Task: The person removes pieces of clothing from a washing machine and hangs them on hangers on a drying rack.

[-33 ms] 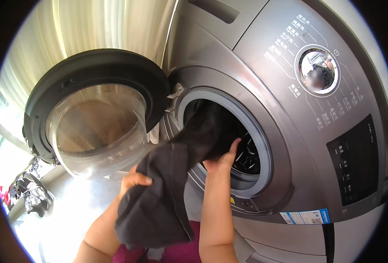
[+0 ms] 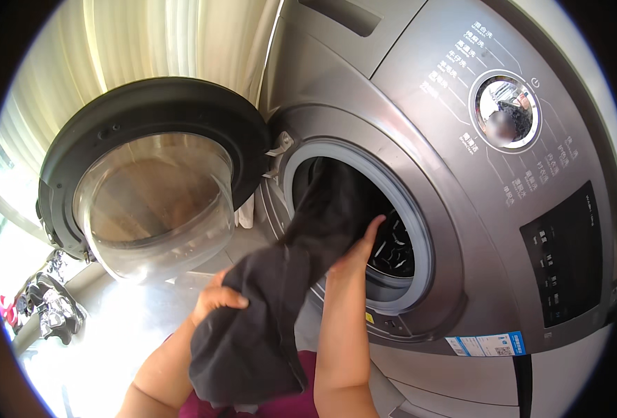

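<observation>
A dark grey garment (image 2: 253,327) stretches from in front of my body up into the round opening of a grey front-loading washing machine (image 2: 420,174). Its far end lies inside the dark drum (image 2: 394,251). My left hand (image 2: 218,298) grips the cloth's left side, thumb on top and fingers mostly hidden. At the lower rim of the opening, my right hand (image 2: 352,259) holds the garment from beneath, its thumb stretched upward beside the cloth; the other fingers are hidden under it. The grey door seal (image 2: 420,268) circles the opening.
The round door (image 2: 162,97) with its clear glass bowl (image 2: 155,209) stands swung out on the left. Pale curtains (image 2: 141,42) hang behind it. Patterned clothes (image 2: 52,306) lie at the far left. A dial (image 2: 505,111) and dark display panel (image 2: 566,258) are on the machine's front.
The garment has shifted slightly toward the drum and to the right. My left hand has moved a little right and down with it; my right hand stays almost in place.
</observation>
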`<state>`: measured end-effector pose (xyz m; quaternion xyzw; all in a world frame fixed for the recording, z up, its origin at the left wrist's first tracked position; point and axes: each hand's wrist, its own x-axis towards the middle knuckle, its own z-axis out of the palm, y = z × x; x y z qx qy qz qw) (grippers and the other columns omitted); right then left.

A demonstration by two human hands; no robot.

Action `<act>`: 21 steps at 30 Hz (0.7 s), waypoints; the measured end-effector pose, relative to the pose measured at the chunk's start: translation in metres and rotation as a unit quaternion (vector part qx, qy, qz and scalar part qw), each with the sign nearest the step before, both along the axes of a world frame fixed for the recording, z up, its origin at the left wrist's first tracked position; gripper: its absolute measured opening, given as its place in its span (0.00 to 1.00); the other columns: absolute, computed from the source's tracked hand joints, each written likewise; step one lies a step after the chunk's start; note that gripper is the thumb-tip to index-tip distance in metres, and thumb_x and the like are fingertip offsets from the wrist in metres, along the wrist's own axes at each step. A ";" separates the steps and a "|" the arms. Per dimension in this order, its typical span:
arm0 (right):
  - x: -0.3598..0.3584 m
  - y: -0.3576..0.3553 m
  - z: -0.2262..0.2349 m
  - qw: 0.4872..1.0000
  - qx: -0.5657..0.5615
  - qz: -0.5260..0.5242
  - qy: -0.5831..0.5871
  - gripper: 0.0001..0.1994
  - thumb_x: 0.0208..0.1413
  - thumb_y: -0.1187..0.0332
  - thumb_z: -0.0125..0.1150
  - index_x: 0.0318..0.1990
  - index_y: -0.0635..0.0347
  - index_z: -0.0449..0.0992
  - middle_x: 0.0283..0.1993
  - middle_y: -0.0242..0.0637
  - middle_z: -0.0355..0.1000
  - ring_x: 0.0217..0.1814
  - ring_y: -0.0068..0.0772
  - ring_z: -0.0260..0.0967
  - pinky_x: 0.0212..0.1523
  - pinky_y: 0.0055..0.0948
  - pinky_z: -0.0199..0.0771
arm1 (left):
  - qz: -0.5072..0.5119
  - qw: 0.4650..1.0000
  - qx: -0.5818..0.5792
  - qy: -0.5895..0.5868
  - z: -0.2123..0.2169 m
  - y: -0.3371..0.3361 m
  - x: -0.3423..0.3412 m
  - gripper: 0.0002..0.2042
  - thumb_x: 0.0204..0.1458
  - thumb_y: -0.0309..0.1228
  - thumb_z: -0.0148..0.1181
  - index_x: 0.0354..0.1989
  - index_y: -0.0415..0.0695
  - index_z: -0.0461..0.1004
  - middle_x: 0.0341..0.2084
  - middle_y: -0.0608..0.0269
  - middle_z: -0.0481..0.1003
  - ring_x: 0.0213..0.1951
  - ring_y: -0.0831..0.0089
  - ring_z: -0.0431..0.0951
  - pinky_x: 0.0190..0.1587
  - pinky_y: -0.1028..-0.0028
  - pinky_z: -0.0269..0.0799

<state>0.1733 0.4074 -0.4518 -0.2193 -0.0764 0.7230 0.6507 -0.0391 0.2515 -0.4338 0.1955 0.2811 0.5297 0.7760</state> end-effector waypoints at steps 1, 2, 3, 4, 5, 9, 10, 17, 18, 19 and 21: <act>-0.004 0.002 0.001 0.991 0.106 0.058 0.061 0.26 0.56 0.52 0.46 0.57 0.60 0.63 0.60 0.36 0.60 0.63 0.42 0.55 0.58 0.44 0.59 | -0.040 0.998 0.007 0.044 0.000 -0.006 0.003 0.29 0.35 0.22 0.52 0.53 0.33 0.64 0.43 0.50 0.73 0.43 0.60 0.75 0.50 0.68 0.69; -0.004 0.004 0.003 0.999 0.043 0.018 -0.026 0.25 0.54 0.58 0.49 0.57 0.62 0.63 0.58 0.39 0.61 0.59 0.41 0.58 0.56 0.41 0.62 | -0.080 0.993 0.013 0.087 0.001 -0.011 0.007 0.28 0.34 0.21 0.51 0.52 0.33 0.65 0.43 0.49 0.73 0.43 0.59 0.75 0.51 0.68 0.68; -0.003 0.005 0.005 0.993 -0.022 -0.023 -0.111 0.24 0.52 0.64 0.52 0.56 0.64 0.62 0.56 0.42 0.63 0.56 0.40 0.61 0.54 0.38 0.65 | -0.055 0.995 -0.030 0.076 -0.003 -0.016 0.009 0.27 0.36 0.22 0.51 0.52 0.33 0.65 0.43 0.49 0.73 0.43 0.59 0.75 0.52 0.67 0.68; -0.002 0.006 0.007 0.975 -0.087 -0.063 -0.195 0.23 0.51 0.70 0.55 0.55 0.66 0.62 0.54 0.45 0.64 0.53 0.39 0.65 0.51 0.35 0.68 | -0.029 0.995 -0.073 0.065 -0.010 -0.018 0.013 0.26 0.37 0.23 0.51 0.51 0.33 0.66 0.43 0.49 0.73 0.43 0.58 0.75 0.52 0.66 0.68; -0.002 0.008 0.007 0.945 -0.152 -0.101 -0.273 0.24 0.49 0.76 0.58 0.55 0.69 0.62 0.52 0.47 0.66 0.50 0.39 0.68 0.49 0.32 0.71 | -0.003 0.991 -0.117 0.057 -0.014 -0.017 0.014 0.24 0.39 0.24 0.51 0.50 0.33 0.67 0.43 0.48 0.73 0.43 0.58 0.75 0.52 0.66 0.68; -0.025 -0.037 0.014 0.899 0.072 -0.113 -0.417 0.19 0.46 0.81 0.60 0.48 0.67 0.67 0.47 0.35 0.67 0.48 0.28 0.65 0.51 0.24 0.63 | -0.024 0.960 -0.269 -0.074 -0.055 -0.001 -0.004 0.24 0.52 0.38 0.49 0.54 0.36 0.64 0.49 0.47 0.70 0.47 0.53 0.73 0.54 0.61 0.66; -0.035 -0.055 0.018 0.892 0.103 -0.134 -0.420 0.17 0.46 0.80 0.61 0.46 0.66 0.69 0.45 0.33 0.68 0.47 0.26 0.65 0.51 0.25 0.63 | 0.008 0.970 -0.226 -0.091 -0.046 0.002 -0.003 0.27 0.52 0.43 0.49 0.56 0.36 0.62 0.50 0.48 0.69 0.48 0.54 0.72 0.54 0.61 0.66; -0.020 -0.165 -0.011 0.528 0.462 -0.003 -0.713 0.25 0.48 0.64 0.60 0.54 0.61 0.65 0.55 0.49 0.62 0.56 0.53 0.58 0.61 0.45 0.55 | -0.070 0.996 -0.048 0.004 -0.080 0.006 -0.026 0.43 0.44 0.56 0.59 0.62 0.39 0.53 0.56 0.54 0.65 0.55 0.61 0.67 0.58 0.63 0.62; -0.019 -0.167 -0.023 0.482 0.497 -0.002 -0.722 0.26 0.47 0.63 0.60 0.55 0.57 0.64 0.58 0.47 0.60 0.59 0.51 0.56 0.61 0.46 0.54 | -0.110 0.992 -0.060 -0.017 -0.080 0.000 -0.026 0.43 0.43 0.53 0.62 0.63 0.39 0.53 0.56 0.54 0.64 0.55 0.62 0.67 0.58 0.63 0.61; -0.014 -0.168 -0.009 0.529 0.484 0.104 -0.689 0.26 0.46 0.62 0.61 0.55 0.56 0.64 0.58 0.46 0.60 0.60 0.52 0.56 0.61 0.47 0.53 | -0.123 0.992 -0.029 0.007 -0.062 0.000 -0.021 0.42 0.42 0.47 0.64 0.63 0.40 0.52 0.55 0.53 0.65 0.55 0.62 0.67 0.58 0.64 0.61; -0.011 -0.173 0.003 0.556 0.463 0.198 -0.661 0.26 0.47 0.61 0.59 0.55 0.56 0.65 0.58 0.46 0.60 0.61 0.53 0.55 0.60 0.47 0.53 | -0.096 0.994 -0.030 0.035 -0.046 0.002 -0.013 0.41 0.36 0.27 0.67 0.62 0.37 0.53 0.53 0.50 0.66 0.55 0.62 0.67 0.57 0.65 0.62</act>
